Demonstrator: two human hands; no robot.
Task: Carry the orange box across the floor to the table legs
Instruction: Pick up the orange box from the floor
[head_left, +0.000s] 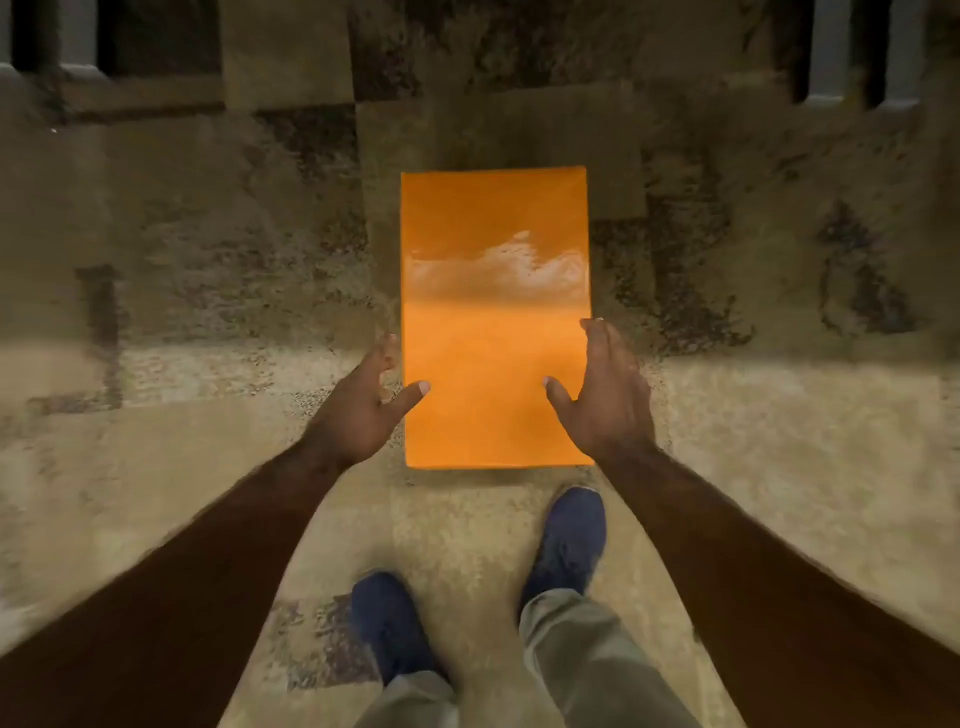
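The orange box (496, 312) is a long flat-topped rectangle with a glossy glare band across its middle, held out in front of me above the carpet. My left hand (363, 410) presses its left edge, with the thumb lying on the top face. My right hand (605, 389) presses the right edge, thumb also on top. The floor is motion-blurred while the box and hands look sharper. Grey upright posts, possibly table legs, stand at the far top left (78, 36) and top right (831, 52).
Patterned beige and brown carpet (208, 260) covers the whole floor. My two dark blue shoes (571, 540) (389, 623) are below the box, the right foot ahead of the left. A grey ledge (31, 78) runs along the far left.
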